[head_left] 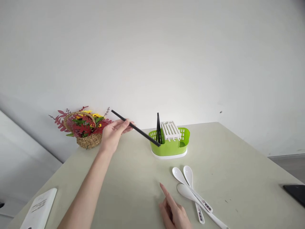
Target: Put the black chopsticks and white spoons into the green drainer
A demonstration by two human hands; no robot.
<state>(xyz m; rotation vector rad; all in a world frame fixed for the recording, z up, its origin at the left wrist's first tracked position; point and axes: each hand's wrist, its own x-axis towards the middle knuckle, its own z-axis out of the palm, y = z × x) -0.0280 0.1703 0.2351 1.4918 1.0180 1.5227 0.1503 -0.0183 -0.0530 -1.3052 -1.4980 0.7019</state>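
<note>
My left hand (pixel 114 133) is raised above the table and pinches a black chopstick (pixel 135 128), whose tip points down toward the green cutlery holder (pixel 169 147). More black chopsticks (pixel 158 128) stand upright in the holder's left part, beside a white slotted insert (pixel 170 129). My right hand (pixel 173 212) rests low on the table near me, index finger stretched out, other fingers curled, holding nothing. Three white spoons (pixel 190 187) lie just to its right.
A wicker basket of red and yellow flowers (pixel 84 128) stands at the back left by the wall. A white booklet (pixel 39 210) lies at the near left edge. A dark flat object (pixel 296 192) sits at the right edge of the pale green table (pixel 133 178).
</note>
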